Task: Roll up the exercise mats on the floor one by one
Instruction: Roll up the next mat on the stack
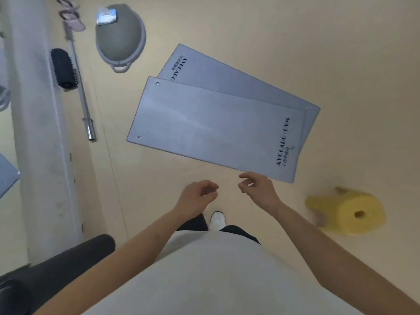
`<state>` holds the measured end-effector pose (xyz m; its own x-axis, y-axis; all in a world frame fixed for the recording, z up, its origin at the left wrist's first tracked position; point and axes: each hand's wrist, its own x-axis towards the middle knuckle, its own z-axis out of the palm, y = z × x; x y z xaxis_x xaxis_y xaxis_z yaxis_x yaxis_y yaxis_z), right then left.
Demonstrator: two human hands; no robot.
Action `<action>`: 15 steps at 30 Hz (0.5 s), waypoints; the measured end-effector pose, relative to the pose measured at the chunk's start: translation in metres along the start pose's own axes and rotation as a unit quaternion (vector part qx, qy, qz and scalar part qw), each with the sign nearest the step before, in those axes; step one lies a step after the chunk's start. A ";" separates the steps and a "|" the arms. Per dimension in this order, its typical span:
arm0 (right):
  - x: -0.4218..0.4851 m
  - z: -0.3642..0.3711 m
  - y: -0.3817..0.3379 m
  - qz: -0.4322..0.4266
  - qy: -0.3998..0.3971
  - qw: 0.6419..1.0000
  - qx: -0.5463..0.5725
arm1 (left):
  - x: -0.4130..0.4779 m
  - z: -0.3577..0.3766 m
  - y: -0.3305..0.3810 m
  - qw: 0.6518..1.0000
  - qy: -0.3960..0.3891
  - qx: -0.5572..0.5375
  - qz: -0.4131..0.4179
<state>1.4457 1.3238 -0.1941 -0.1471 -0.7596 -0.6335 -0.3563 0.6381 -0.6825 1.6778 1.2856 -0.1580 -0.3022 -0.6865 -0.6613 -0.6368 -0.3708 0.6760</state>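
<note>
Left hand (196, 196) and right hand (258, 189) hover over the floor, fingers loosely curled, grasping nothing. Beyond them, the upper grey mat (216, 130) lies flat, overlapping the lower grey mat (227, 73). Rightward sits a rolled yellow mat (354, 212).

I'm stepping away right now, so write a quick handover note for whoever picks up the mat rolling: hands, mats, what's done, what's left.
Left hand: loosely curled, holding nothing.
Right hand: loosely curled, holding nothing.
Top grey mat: flat on the floor, partly covering the second grey mat, also flat.
Yellow mat: rolled, on the floor to the right.
Done: yellow mat rolled.
Left: roll both grey mats, probably the top one first.
</note>
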 end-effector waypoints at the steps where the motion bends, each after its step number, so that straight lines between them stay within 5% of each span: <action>1: 0.000 -0.015 0.006 0.004 0.017 1.000 0.013 | 0.010 0.006 0.015 1.000 -0.015 0.019 0.009; 15: 0.053 -0.236 0.043 0.103 0.140 0.983 0.064 | 0.220 0.092 0.189 0.981 -0.119 0.121 0.097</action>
<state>1.2045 1.2812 -0.1712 -0.4578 -0.6060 -0.6505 -0.1753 0.7789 -0.6021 1.4257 1.1228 -0.2058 -0.5726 -0.5532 -0.6051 -0.6922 -0.0693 0.7183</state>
